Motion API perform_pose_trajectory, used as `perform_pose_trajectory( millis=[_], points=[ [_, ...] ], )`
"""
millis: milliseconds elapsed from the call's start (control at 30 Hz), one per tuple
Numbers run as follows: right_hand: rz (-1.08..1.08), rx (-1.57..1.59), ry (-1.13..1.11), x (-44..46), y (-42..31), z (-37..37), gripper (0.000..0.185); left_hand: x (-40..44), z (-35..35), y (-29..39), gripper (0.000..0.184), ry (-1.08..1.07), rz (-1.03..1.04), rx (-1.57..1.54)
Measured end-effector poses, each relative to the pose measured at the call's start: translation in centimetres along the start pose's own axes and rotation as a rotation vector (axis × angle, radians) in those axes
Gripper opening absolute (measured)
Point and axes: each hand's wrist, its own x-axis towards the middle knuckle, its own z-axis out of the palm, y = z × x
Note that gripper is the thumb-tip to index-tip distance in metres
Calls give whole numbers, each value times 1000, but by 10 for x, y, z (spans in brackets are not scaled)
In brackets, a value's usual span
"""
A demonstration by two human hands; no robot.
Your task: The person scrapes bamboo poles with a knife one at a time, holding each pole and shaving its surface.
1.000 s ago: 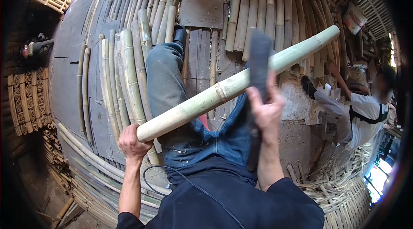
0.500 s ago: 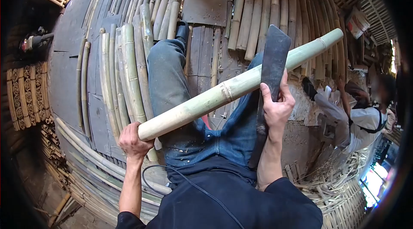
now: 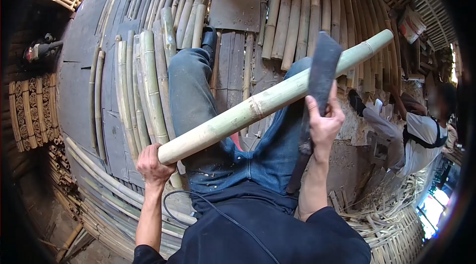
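Two grips, fingers clenched: held bamboo pole (image 3: 213, 131) by end in left hand (image 3: 153, 164), dark blade (image 3: 325, 65) in right hand (image 3: 326, 124). Judged pole stiff, light, slick; best gripped near node (image 3: 255, 107).

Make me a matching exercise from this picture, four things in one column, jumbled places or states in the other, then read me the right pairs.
Things:
1. Left hand
2. Right hand
3. Bamboo pole
4. Square panel

Places and states:
A. Slanting across the view, in front of the jeans
B. Near the top of the view, between rows of bamboo
C. Holding the dark blade
D. Wrapped around one end of the pole

Right pairs: 1-D, 2-C, 3-A, 4-B.
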Motion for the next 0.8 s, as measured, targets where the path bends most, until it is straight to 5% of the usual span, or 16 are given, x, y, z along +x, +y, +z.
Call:
perform_pose_trajectory(
  millis=[67,100,167,233,367,500,567,633,800],
  points=[
    [-43,-12,58,2,-5,4,74,2,2,-1,34,-8,-3,1],
    [150,5,4,-7,-12,3,76,2,2,0,35,-12,-1,3],
    [-188,-34,-60,-25,1,30,78,2,2,-1,35,-28,8,12],
    [-352,-128,-257,-56,-3,58,79,4,1,0,37,-40,-6,22],
    [-155,-224,-758,-94,-33,91,76,3,0,3,42,-3,33,29],
    [-318,-34,-418,-71,-9,71,79,-12,9,0,34,53,-24,25],
    [-327,-181,-191,-37,-1,42,79,-20,15,1,34,164,8,75],
    [47,53,-96,-14,-18,16,79,-25,17,4,35,178,-1,88],
    [-57,15,-209,-41,2,36,77,-22,18,9,33,200,-11,74]
  ],
)
